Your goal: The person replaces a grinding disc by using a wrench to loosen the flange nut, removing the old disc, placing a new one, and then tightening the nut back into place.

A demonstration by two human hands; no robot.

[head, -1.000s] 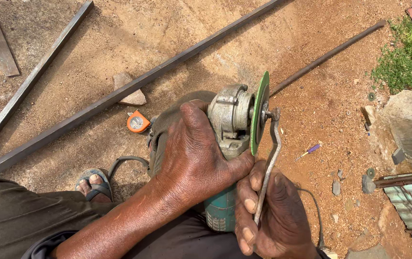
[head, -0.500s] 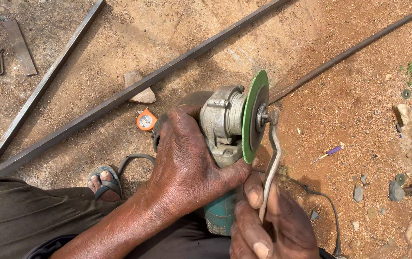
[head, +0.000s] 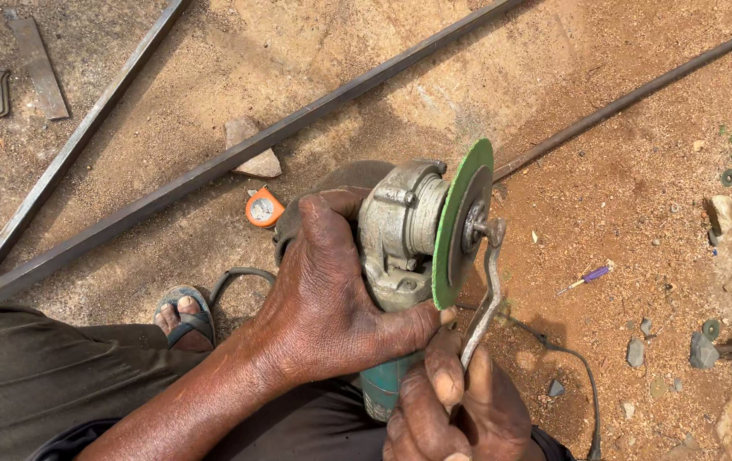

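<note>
Grinder [head: 400, 235] clenched in left hand [head: 323, 303]; spanner [head: 485, 294] gripped by right hand [head: 460, 410], shaft running 12 o'clock to disc [head: 461, 224] hub (near-vertical).

Grinder body [head: 383, 388] (mostly behind hands)

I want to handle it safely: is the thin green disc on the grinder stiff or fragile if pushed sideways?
The green disc looks thin and flat, so probably stiff but brittle; a sideways push might crack it. It sits on the grinder, which the left hand grips, with the wrench in the right hand at its hub.
</note>
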